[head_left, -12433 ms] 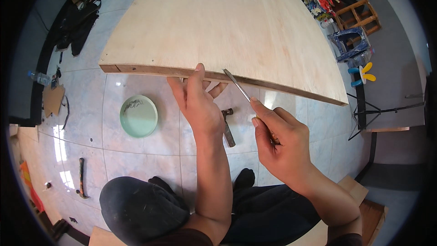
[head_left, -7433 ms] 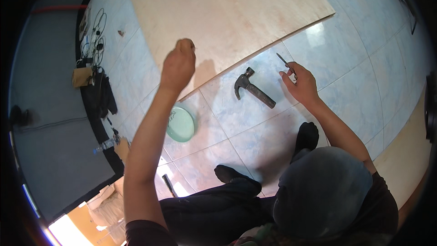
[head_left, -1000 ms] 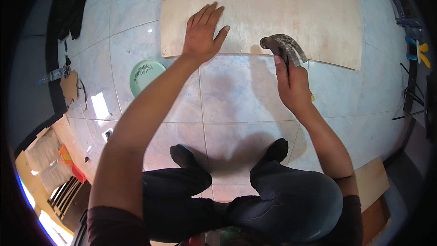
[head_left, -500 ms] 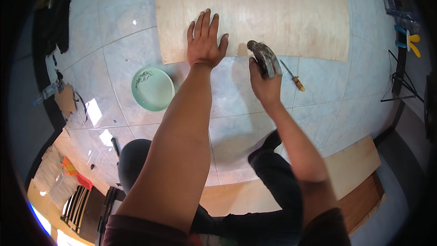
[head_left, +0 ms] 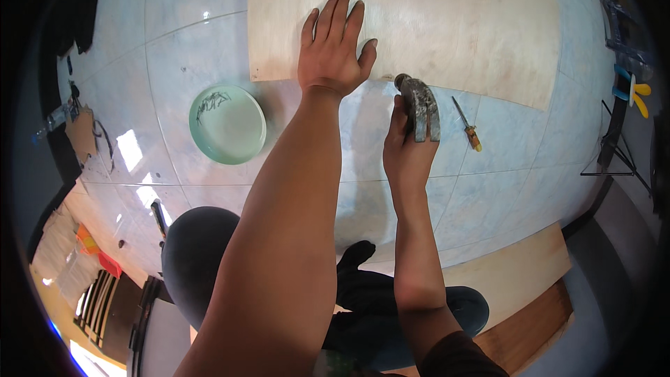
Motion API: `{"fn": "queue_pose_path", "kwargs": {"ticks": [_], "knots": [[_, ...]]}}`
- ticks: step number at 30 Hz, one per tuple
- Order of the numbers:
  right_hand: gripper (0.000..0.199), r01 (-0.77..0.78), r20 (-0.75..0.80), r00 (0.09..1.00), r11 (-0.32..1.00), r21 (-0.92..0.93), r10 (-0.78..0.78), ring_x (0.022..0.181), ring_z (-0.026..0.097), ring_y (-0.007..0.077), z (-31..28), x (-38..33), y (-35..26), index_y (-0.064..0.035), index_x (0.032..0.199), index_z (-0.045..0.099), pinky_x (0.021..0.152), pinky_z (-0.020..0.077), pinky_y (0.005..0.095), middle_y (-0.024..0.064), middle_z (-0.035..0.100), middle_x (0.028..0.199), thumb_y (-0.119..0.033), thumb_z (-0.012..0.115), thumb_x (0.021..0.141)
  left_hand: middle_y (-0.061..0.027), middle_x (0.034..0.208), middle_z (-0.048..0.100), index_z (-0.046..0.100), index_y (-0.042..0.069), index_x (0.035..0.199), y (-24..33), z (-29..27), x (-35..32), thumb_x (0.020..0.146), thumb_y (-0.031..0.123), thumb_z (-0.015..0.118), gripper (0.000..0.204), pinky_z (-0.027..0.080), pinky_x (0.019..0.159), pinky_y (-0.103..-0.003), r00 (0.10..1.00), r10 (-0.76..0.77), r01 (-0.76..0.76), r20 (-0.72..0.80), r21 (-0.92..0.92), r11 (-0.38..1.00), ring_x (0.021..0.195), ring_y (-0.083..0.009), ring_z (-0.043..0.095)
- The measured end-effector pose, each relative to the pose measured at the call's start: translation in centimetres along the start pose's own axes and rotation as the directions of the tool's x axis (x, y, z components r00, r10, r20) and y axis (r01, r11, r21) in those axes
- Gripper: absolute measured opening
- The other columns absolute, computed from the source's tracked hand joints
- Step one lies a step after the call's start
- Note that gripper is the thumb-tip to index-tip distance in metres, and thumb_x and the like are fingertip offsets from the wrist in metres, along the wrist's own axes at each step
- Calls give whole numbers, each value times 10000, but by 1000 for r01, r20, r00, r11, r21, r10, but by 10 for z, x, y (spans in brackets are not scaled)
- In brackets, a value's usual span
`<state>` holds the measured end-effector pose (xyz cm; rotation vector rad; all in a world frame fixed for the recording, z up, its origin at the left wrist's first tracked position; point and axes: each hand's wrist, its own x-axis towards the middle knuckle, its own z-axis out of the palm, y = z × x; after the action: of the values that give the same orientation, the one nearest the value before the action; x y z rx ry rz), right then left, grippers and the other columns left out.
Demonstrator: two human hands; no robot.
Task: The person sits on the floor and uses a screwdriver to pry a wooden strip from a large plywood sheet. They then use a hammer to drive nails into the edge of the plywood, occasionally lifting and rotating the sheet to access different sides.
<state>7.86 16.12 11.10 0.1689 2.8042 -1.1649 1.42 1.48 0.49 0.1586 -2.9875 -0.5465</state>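
My left hand (head_left: 335, 49) lies palm down near the front edge of a pale plywood sheet (head_left: 447, 21), fingers stretched out and a little apart. In my right hand (head_left: 408, 153) is a claw hammer (head_left: 421, 108), its worn metal head up by the sheet's near edge and its handle hidden by the hand. A screwdriver (head_left: 468, 128) with a yellowish handle lies on the tiles right of the hammer. Left of my left forearm stands a light green bowl (head_left: 237, 136) with several thin nails (head_left: 211, 103) in it.
Pale tiled floor (head_left: 209, 49) surrounds the sheet. Another wooden board (head_left: 516, 272) lies at the lower right. A black metal stand (head_left: 621, 150) and a blue-and-yellow object (head_left: 634, 91) are at the far right. Cardboard (head_left: 81, 132) and a plastic bottle (head_left: 52, 124) lie at the left.
My right hand has brought the hammer lower in the picture, its head turned more upright. My left hand stays flat on the plywood. The whole view has shifted slightly.
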Motion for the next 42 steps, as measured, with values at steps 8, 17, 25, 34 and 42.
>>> {"fn": "queue_pose_path", "kwargs": {"ticks": [8,17,25,34,42], "knots": [[208,-44,21,999,995,89,43,996,706,226,10,5,7,51,1245,679,868,560,334,170,727,1146,-56,585,1093,-49,1705,362,447,188,1591,0,5,-2,1010,472,561,657,214,1315,-479,1000,-4,3,-25,-27,1000,1586,-219,310],[251,109,-19,994,993,-35,-110,720,712,411,6,15,7,13,1216,709,650,549,418,247,737,891,-181,636,1074,-51,1702,363,450,181,1582,-2,8,-3,1015,460,564,642,226,1310,-481,997,11,-12,-74,-19,1000,1584,-228,313],[443,-352,266,888,927,-130,374,492,506,123,-16,49,7,-11,1078,636,462,473,324,34,567,683,-454,637,1064,-122,1707,347,444,102,1585,-3,4,-2,1019,466,552,682,215,1315,-492,997,40,-43,-63,-39,998,1591,-275,291],[555,-432,424,759,869,-241,495,467,528,122,-37,81,-30,-19,983,583,433,492,342,30,558,680,-569,651,1018,-151,1702,353,451,64,1578,-5,4,-3,1017,451,543,688,225,1309,-502,996,42,-48,-79,-79,996,1588,-299,297],[576,-350,443,752,865,-360,488,475,509,120,-41,96,-36,-46,975,574,441,450,325,8,530,651,-615,660,994,-151,1698,358,452,67,1578,-6,4,-5,1018,447,546,683,222,1310,-501,995,47,-53,-92,-65,996,1588,-298,296]]}}
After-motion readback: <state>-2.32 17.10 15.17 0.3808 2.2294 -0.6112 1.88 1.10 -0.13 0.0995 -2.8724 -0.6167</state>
